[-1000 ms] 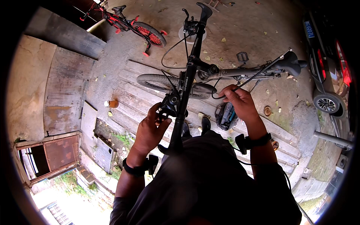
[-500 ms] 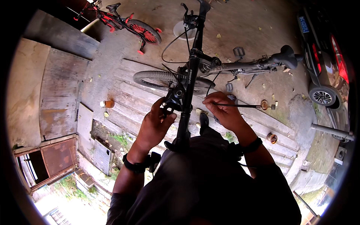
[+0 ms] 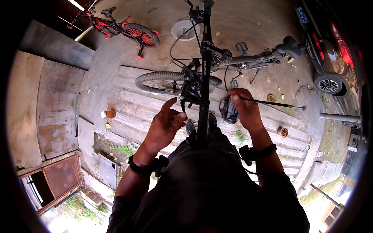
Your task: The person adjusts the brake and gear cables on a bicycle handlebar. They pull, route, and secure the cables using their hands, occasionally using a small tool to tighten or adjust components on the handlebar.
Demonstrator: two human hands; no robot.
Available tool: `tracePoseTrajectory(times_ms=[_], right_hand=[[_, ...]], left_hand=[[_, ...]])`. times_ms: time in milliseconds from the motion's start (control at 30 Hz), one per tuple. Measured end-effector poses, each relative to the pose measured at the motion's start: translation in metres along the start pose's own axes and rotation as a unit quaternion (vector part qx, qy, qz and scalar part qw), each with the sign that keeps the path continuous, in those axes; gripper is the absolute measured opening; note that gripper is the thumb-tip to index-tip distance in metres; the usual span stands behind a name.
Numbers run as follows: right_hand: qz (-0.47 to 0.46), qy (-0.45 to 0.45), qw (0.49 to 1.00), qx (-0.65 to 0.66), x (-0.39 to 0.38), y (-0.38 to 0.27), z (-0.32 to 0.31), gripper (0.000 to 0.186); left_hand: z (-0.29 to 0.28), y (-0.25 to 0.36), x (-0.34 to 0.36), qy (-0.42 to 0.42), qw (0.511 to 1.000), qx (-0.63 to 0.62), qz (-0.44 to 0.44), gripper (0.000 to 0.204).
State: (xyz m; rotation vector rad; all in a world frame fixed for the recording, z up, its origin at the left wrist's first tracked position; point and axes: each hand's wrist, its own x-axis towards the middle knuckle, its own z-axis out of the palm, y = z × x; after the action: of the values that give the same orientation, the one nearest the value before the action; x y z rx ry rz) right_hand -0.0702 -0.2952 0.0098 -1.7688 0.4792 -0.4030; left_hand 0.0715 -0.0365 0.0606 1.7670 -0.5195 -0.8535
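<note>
A black mountain bike stands in front of me, its handlebar (image 3: 206,77) running away from me. Beside the near grip (image 3: 203,134) is a black brake lever (image 3: 189,101). My left hand (image 3: 165,126) is just left of that lever, thumb and forefinger apart with nothing between them. To the right of the bar, my right hand (image 3: 247,112) is closed on a thin black cable (image 3: 272,103). Its free end, narrow with a metal tip, sticks out to the right. The front wheel (image 3: 159,82) points left, and the saddle (image 3: 289,47) is at the right.
A dark object (image 3: 228,110) lies beside my right hand. On the ground are a white basin (image 3: 185,30), an orange-brown jar (image 3: 108,114) and a round tin (image 3: 283,132). A red-and-black bike (image 3: 128,31) stands far left, a dark car (image 3: 330,58) far right.
My left hand has come away from the brake lever. My right hand has moved right and slightly up with the cable, whose free end now reaches further right. The view has shifted a little.
</note>
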Motion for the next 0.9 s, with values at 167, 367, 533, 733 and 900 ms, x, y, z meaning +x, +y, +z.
tracePoseTrajectory(times_ms=[167, 367, 533, 733, 900], right_hand=[[0.053, 0.078, 0.995, 0.02, -0.015, -0.027, -0.003, 0.032], [0.055, 0.042, 0.998, -0.005, -0.023, -0.044, -0.014, 0.033], [0.029, -0.013, 0.999, -0.028, -0.02, -0.029, -0.011, 0.031], [0.039, -0.017, 0.998, -0.045, -0.012, -0.025, -0.02, 0.032], [0.089, -0.016, 0.996, -0.025, -0.005, -0.032, -0.035, 0.034]], left_hand=[[-0.017, -0.007, -0.005, -0.02, 0.999, 0.036, 0.001, 0.056], [-0.029, -0.014, -0.003, -0.012, 1.0, -0.006, -0.012, 0.053], [-0.034, -0.016, 0.0, -0.012, 0.999, -0.025, -0.016, 0.051], [-0.026, -0.006, 0.012, -0.017, 0.999, -0.038, -0.014, 0.053], [-0.022, 0.0, 0.016, -0.013, 1.0, -0.014, -0.012, 0.052]])
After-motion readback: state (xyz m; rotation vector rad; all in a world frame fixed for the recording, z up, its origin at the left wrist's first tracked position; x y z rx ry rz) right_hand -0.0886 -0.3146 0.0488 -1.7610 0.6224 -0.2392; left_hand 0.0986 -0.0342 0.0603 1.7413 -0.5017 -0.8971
